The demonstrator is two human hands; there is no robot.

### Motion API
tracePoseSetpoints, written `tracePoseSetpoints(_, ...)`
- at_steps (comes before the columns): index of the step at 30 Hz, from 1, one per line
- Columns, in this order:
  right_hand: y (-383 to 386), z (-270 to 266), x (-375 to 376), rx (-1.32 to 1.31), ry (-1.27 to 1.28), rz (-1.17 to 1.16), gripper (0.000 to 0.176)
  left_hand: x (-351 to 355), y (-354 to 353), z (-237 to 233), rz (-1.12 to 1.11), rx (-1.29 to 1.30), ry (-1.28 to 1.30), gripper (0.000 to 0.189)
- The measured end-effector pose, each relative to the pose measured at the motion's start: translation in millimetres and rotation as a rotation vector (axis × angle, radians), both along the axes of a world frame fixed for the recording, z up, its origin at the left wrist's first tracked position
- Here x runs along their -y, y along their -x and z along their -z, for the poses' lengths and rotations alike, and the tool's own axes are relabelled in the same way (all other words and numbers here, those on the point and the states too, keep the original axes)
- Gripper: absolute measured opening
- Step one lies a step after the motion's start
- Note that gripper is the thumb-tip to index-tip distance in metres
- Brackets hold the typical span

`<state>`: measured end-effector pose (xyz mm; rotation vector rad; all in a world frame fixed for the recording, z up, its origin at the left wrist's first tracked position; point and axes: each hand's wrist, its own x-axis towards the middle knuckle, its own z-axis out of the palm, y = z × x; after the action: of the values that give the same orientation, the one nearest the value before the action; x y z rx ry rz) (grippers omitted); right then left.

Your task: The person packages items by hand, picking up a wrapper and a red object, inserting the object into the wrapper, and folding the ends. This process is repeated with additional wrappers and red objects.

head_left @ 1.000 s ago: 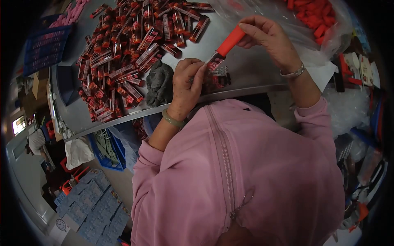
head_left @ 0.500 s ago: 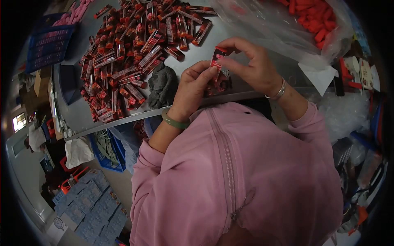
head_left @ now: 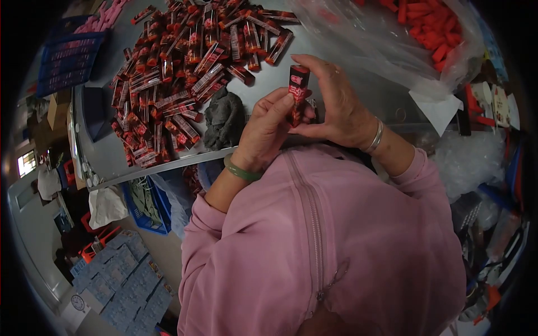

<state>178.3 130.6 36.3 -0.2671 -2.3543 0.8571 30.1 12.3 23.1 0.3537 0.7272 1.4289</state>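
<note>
Between the thumb and fingers of my left hand (head_left: 268, 126) stands a small black-and-red printed tube (head_left: 297, 84), upright, its red top end showing. My right hand (head_left: 341, 106) curves around the tube's right side with thumb and fingers spread apart. Its thumb lies low near the tube's bottom end, its index finger beside the top. A large pile of similar tubes (head_left: 168, 73) in clear-looking wrap covers the table to the left. Close to my left wrist lies a crumpled dark grey cloth (head_left: 223, 119).
A metal table (head_left: 358, 73) runs across the front. On its right, a clear plastic bag (head_left: 381, 39) holds red pieces (head_left: 434, 31). A white paper (head_left: 434, 106) hangs near the edge. Blue baskets (head_left: 70, 64) and stacked light-blue boxes (head_left: 126, 280) stand at left.
My right hand has opened and moved down off the tube's top, its thumb now low beside it. More of the tube's printed face shows. The left hand keeps its grip.
</note>
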Motion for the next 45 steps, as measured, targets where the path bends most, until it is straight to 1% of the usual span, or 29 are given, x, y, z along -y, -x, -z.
tracePoseSetpoints(2,-1,-3,0,0.004,0.054,0.005,0.097,1,1,-2,-0.002,0.0,-0.007,0.027)
tracePoseSetpoints(10,4,-7,-2,-0.002,-0.084,-0.04,0.095,5,3,-1,-0.007,0.035,-0.049,0.026)
tracePoseSetpoints(13,9,-6,0,-0.019,-0.075,-0.059,0.094,7,3,1,-0.018,0.031,-0.005,0.025)
tracePoseSetpoints(14,11,-8,1,-0.038,-0.075,-0.106,0.094,7,6,3,-0.016,0.016,-0.011,0.024)
tracePoseSetpoints(15,10,-11,1,0.011,-0.041,-0.072,0.095,8,7,4,-0.028,-0.008,-0.011,0.023)
tracePoseSetpoints(16,11,-12,2,0.059,-0.005,-0.047,0.095,8,6,-1,-0.069,0.043,0.022,0.02)
tracePoseSetpoints(17,13,-12,2,0.027,0.004,-0.119,0.095,11,13,-4,-0.102,0.005,0.008,0.019)
tracePoseSetpoints(18,12,-10,2,0.026,0.087,-0.099,0.095,14,25,-7,-0.128,-0.032,-0.004,0.018)
tracePoseSetpoints(19,12,-9,0,0.034,0.171,-0.07,0.095,16,39,-9,-0.207,-0.145,-0.068,0.018)
tracePoseSetpoints(20,10,-9,-2,0.015,0.177,-0.113,0.095,22,60,-18,-0.304,-0.303,-0.099,0.018)
tracePoseSetpoints(21,7,-9,-5,0.056,0.175,-0.074,0.092,31,84,-29,-0.386,-0.458,-0.13,0.017)
tracePoseSetpoints(22,2,-8,-9,0.101,0.169,-0.024,0.09,40,110,-36,-0.503,-0.592,-0.108,0.016)
tracePoseSetpoints(23,-4,-6,-13,0.095,0.168,-0.037,0.09,52,137,-43,-0.615,-0.719,-0.087,0.015)
tracePoseSetpoints(25,-13,1,-20,0.164,0.243,0.088,0.083,76,191,-56,-0.898,-0.964,-0.021,0.015)
tracePoseSetpoints(27,-19,6,-22,0.177,0.243,0.135,0.079,100,255,-46,-1.128,-1.129,0.02,0.022)
tracePoseSetpoints(28,-27,7,-23,0.194,0.24,0.195,0.076,120,288,-38,-1.171,-1.276,0.205,0.027)
tracePoseSetpoints(29,-32,6,-22,0.205,0.23,0.254,0.076,136,321,-26,-1.189,-1.413,0.379,0.033)
tracePoseSetpoints(30,-32,4,-20,0.226,0.245,0.254,0.074,149,340,-16,-1.187,-1.464,0.386,0.039)
tracePoseSetpoints(31,-33,2,-19,0.247,0.26,0.265,0.072,171,381,2,-1.107,-1.633,0.586,0.041)
tracePoseSetpoints(32,-37,4,-20,0.217,0.253,0.257,0.07,188,411,22,-1.047,-1.662,0.524,0.045)
tracePoseSetpoints(33,-39,6,-23,0.186,0.243,0.247,0.068,199,431,30,-0.872,-1.743,0.631,0.051)
tracePoseSetpoints(34,-42,6,-26,0.186,0.217,0.266,0.066,199,438,33,-0.787,-1.743,0.757,0.055)
tracePoseSetpoints(35,-44,6,-33,0.182,0.191,0.273,0.065,191,410,30,-0.876,-1.739,0.677,0.054)
tracePoseSetpoints(37,-51,4,-56,0.146,0.134,0.37,0.06,152,339,5,-1.034,-1.966,0.518,0.038)
tracePoseSetpoints(38,-53,5,-71,0.112,0.089,0.397,0.056,129,300,-10,-1.023,-1.961,0.486,0.038)
tracePoseSetpoints(40,-65,12,-119,0.117,-0.029,0.552,0.046,92,216,-34,-0.854,-2.24,0.177,0.022)
tracePoseSetpoints(42,-70,21,-174,0.085,-0.007,0.668,0.035,64,141,-30,-0.626,-1.794,0.033,0.015)
tracePoseSetpoints(44,-75,37,-231,0.164,-0.213,0.719,0.032,45,86,-21,-0.324,-1.808,-0.123,0.018)
tracePoseSetpoints(45,-80,55,-268,0.163,-0.208,0.715,0.032,37,67,-16,-0.244,-1.855,-0.199,0.02)
